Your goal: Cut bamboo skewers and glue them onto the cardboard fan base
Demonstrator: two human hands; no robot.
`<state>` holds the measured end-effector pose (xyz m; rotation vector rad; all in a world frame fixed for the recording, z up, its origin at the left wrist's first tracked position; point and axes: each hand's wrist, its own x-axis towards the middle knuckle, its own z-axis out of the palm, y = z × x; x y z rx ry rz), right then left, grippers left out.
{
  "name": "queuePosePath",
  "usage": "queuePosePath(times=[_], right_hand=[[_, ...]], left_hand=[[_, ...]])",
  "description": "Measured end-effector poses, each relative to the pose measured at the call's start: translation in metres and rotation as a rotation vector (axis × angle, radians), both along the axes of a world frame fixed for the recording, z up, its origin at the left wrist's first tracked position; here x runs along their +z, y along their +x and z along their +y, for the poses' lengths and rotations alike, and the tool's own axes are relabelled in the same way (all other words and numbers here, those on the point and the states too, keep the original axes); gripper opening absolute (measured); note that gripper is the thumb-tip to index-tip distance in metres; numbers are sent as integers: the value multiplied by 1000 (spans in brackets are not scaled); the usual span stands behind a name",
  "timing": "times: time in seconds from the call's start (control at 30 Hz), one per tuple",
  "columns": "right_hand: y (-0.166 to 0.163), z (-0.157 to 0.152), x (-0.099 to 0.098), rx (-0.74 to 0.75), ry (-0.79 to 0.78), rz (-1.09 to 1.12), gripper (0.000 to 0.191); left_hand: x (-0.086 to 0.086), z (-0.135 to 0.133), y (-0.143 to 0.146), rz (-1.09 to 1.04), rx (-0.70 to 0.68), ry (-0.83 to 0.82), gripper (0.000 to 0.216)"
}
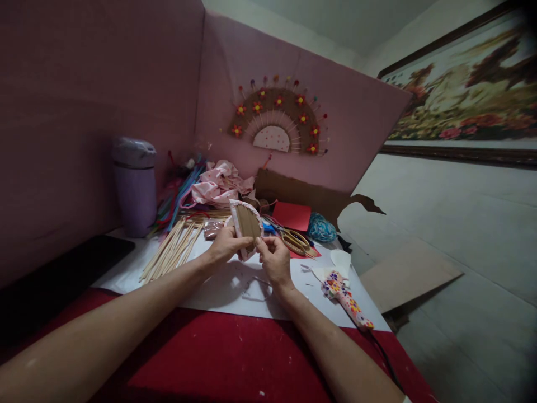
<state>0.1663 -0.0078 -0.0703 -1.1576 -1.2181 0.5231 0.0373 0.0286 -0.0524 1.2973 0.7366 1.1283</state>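
A half-round piece of cardboard (248, 220), edged with pale pink fabric, is held up over the white sheet (226, 285). My left hand (229, 244) grips it by its lower left side, thumb across the bare brown face. At its lower right edge, my right hand (274, 258) pinches the fabric rim between thumb and fingers. The cardboard side is turned toward me; its other face is hidden. Behind it lie scissors with gold handles (296, 240) and a red paper square (292, 215).
Wooden sticks (172, 252) lie left, near a purple flask (135, 187). Crumpled pink fabric (220, 182) and blue yarn (322, 227) are at the back. A flower-patterned glue gun (346, 299) with a cord rests right. A decorated cardboard arch (277, 101) hangs on the pink panel.
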Motion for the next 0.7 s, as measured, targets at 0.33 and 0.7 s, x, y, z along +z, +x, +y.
queuePosePath(times=[0.33,0.7], right_hand=[[2,2,1,131,-140,169,26],[1,-3,7,165,-201,193,27]], left_hand=[[2,-2,-2,2,-62,13,21],[0,1,-2,37,-63,14,17]])
